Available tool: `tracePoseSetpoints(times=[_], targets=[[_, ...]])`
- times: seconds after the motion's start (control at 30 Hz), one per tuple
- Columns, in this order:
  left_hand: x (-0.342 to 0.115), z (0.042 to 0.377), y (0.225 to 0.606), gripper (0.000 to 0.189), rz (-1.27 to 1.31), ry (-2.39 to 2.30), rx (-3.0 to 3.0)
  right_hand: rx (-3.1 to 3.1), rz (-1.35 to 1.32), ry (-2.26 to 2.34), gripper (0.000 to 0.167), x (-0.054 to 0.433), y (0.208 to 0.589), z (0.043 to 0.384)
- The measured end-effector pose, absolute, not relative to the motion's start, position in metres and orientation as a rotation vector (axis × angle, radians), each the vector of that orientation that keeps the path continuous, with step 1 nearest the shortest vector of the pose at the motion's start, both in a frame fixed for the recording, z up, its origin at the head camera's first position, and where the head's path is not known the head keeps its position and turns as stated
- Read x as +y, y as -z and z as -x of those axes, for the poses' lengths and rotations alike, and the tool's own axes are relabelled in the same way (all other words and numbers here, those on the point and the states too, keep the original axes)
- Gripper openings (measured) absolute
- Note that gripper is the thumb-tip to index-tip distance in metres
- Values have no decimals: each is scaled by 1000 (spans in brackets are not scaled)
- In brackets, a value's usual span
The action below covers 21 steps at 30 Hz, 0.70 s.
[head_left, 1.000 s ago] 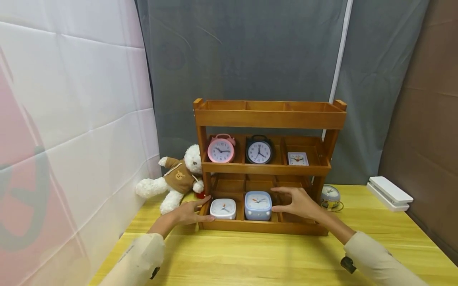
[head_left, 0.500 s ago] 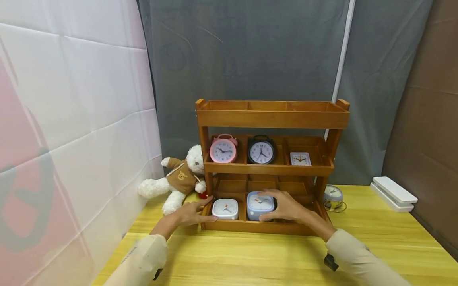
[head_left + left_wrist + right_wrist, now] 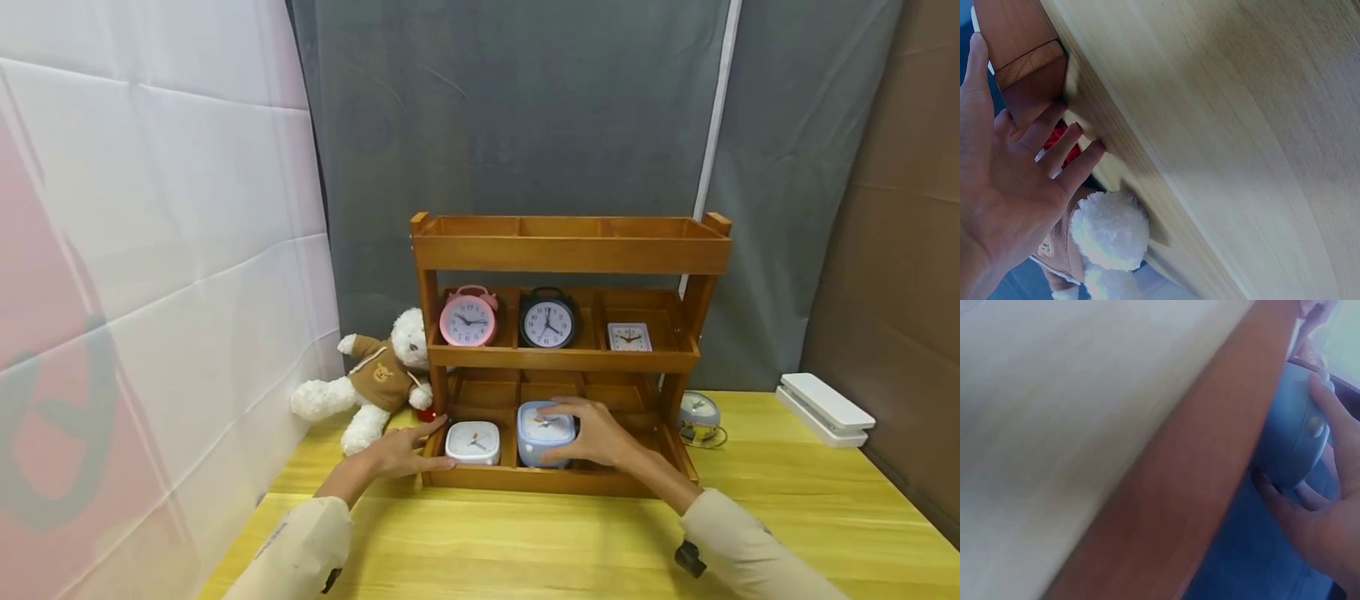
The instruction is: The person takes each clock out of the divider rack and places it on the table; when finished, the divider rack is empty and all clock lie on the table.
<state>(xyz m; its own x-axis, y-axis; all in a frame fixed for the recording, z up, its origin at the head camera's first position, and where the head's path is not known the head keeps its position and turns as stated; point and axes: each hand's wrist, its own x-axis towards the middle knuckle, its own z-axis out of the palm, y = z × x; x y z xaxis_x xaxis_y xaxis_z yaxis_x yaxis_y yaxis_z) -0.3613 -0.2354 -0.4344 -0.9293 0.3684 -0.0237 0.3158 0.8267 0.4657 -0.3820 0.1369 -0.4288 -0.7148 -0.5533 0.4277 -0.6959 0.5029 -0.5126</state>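
Note:
A three-tier brown wooden rack [image 3: 562,253] stands on the table. In its lowest tier, my right hand [image 3: 600,437] grips a light-blue alarm clock [image 3: 542,446] from the right. The right wrist view shows the thumb and fingertips against the side of the blue casing [image 3: 1294,428]. A white alarm clock [image 3: 472,443] sits in the compartment to its left. At the rack's lower left corner is my left hand [image 3: 390,454], its thumb by the front board and its fingers at the side post. In the left wrist view those fingers [image 3: 1079,164] are extended and spread.
The middle tier holds a pink alarm clock [image 3: 468,321], a black alarm clock [image 3: 547,322] and a small white square clock [image 3: 628,337]. A teddy bear [image 3: 381,375] leans at the left. Right of the rack are a grey round clock [image 3: 699,408] and a white object [image 3: 827,407].
My right hand has moved left onto the blue clock, now with fingers around it. The clock has turned slightly. My left hand has stayed at the rack's corner.

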Motion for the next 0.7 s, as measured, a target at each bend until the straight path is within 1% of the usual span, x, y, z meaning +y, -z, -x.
tracePoseSetpoints(times=[0.33,0.5,0.7], targets=[[-236,360,434,95,-555,-696,2888,-2498,-1021,-956,67,155,404,372],[-236,359,436,94,-537,-711,2889,-2517,-1012,-945,70,174,398,363],[-236,360,435,94,-549,-719,2888,-2493,-974,-858,69,203,393,350]])
